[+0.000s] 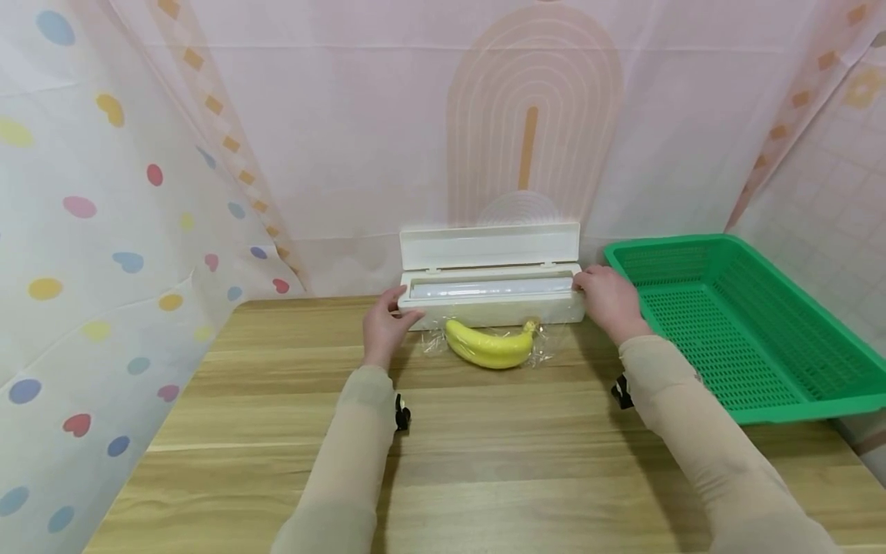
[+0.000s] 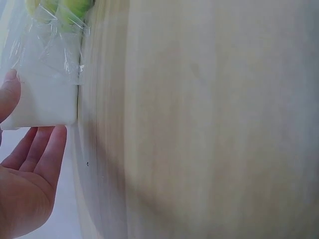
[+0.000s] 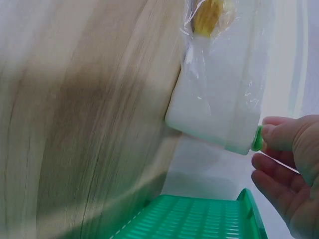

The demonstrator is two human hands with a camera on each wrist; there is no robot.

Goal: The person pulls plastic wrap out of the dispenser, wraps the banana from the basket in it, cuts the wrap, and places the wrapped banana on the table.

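Observation:
A white cling film dispenser (image 1: 498, 314) stands at the back of the table, its lid (image 1: 490, 247) raised and a roll of film (image 1: 493, 288) inside. My left hand (image 1: 385, 329) grips its left end, thumb on the front and fingers against the end wall. At the right end, my right hand (image 1: 612, 302) pinches a small green slider (image 3: 257, 139) on the dispenser's edge. Right before the dispenser lies a yellow banana (image 1: 487, 348), covered by clear cling film (image 2: 55, 50) that also overlaps the front of the dispenser.
A green plastic basket (image 1: 713, 338) stands at the right, close beside my right forearm. Behind the wooden table (image 1: 498, 462) hangs a patterned pink cloth (image 1: 360, 138), with a dotted white cloth (image 1: 104, 285) along the left.

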